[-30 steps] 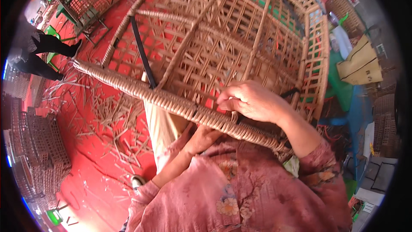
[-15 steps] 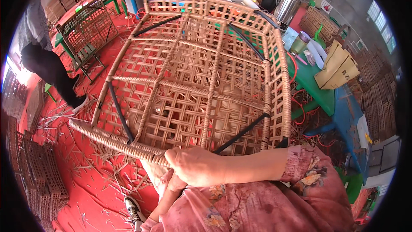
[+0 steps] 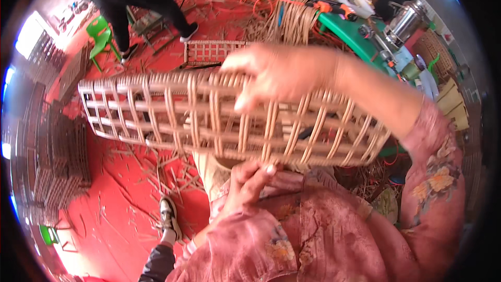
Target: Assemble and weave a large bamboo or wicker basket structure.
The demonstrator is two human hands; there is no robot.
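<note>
A large brown woven wicker frame (image 3: 203, 117) is tipped up before me, its open-lattice side facing me. My right hand (image 3: 287, 73) reaches across it, fingers hooked over the upper rim and thumb against the lattice; it is slightly blurred. At the lower rim, my left hand (image 3: 245, 183) pinches the edge with thumb and fingers, close to my lap. Behind the upper rim shows another lattice section (image 3: 216, 52); I cannot tell whether it belongs to the same piece.
Cane scraps litter the red floor (image 3: 120, 193). Stacked wicker panels (image 3: 57, 146) stand at left. A person in black trousers (image 3: 141, 0) is near a green chair (image 3: 102, 36). At right, a green table (image 3: 339, 28) bears cane strips (image 3: 297, 10), tools and a metal jug (image 3: 409, 23).
The wicker frame has turned from lying face-up to standing on edge, nearer me. My right hand moved from the near rim up to the upper rim. The person at left has moved rightward in view.
</note>
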